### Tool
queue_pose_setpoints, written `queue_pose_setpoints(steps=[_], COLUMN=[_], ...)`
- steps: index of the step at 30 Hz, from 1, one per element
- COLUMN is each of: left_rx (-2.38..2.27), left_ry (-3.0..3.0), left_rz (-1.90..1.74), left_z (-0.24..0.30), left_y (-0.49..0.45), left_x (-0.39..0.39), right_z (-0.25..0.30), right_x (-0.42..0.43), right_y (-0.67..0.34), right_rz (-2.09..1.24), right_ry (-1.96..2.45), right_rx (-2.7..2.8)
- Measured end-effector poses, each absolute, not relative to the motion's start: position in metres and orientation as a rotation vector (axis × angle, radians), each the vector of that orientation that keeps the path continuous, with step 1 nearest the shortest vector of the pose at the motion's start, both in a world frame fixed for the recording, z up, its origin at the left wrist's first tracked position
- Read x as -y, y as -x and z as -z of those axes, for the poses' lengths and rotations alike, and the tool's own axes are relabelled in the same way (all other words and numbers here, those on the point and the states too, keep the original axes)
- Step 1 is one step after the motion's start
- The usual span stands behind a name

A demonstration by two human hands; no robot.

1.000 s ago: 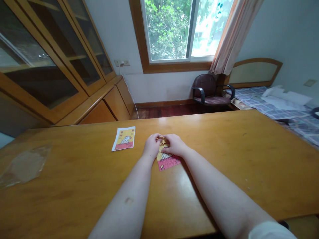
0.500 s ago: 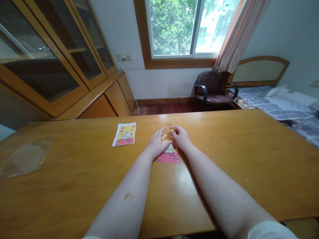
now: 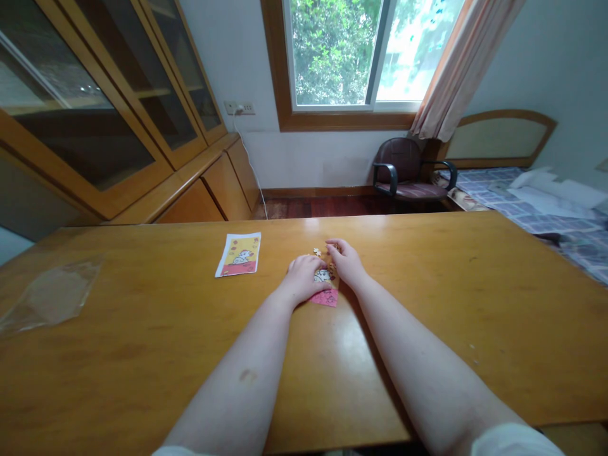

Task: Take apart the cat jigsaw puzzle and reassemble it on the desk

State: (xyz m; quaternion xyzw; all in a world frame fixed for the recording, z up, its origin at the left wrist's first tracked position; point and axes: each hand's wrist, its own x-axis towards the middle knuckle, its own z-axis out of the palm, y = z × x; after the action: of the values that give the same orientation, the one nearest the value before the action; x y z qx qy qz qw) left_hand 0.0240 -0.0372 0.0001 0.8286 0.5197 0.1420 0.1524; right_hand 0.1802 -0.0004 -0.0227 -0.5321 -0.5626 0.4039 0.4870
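Observation:
A partly visible jigsaw puzzle lies flat on the wooden table, pink along its near edge with a white cartoon animal above. My left hand rests over its left side, thumb and fingers apart, covering much of it. On the far right side, my right hand curls its fingers around small yellowish puzzle pieces, mostly hidden by the fingertips. One loose puzzle piece lies beyond my left fingers. To the left is a printed picture card showing the same animal on yellow and pink.
A clear plastic bag lies on the left of the table. Tiny scraps are on the right. Past the far edge stand a glass-fronted cabinet, a dark armchair and a bed beside the window.
My left hand has drawn slightly nearer and its fingers bend more over the puzzle, hiding its left corner. A loose piece now shows beyond it. My right hand has barely moved.

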Motion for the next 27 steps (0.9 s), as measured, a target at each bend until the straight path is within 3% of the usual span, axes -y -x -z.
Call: queue_pose_setpoints(steps=[11, 27], left_rx=[-1.588, -1.62], left_ry=[-2.251, -2.177], left_rz=[-0.458, -0.528], left_z=[0.0021, 0.0019], left_y=[-0.0257, -0.0256], left_x=[0.0336, 0.0296], right_z=[0.0239, 0.0268], right_x=[-0.0016, -0.006], right_y=[-0.1757, -0.1753], right_rz=[-1.325, -1.187], right_ry=[1.105, 1.229], right_rx=[1.069, 1.079])
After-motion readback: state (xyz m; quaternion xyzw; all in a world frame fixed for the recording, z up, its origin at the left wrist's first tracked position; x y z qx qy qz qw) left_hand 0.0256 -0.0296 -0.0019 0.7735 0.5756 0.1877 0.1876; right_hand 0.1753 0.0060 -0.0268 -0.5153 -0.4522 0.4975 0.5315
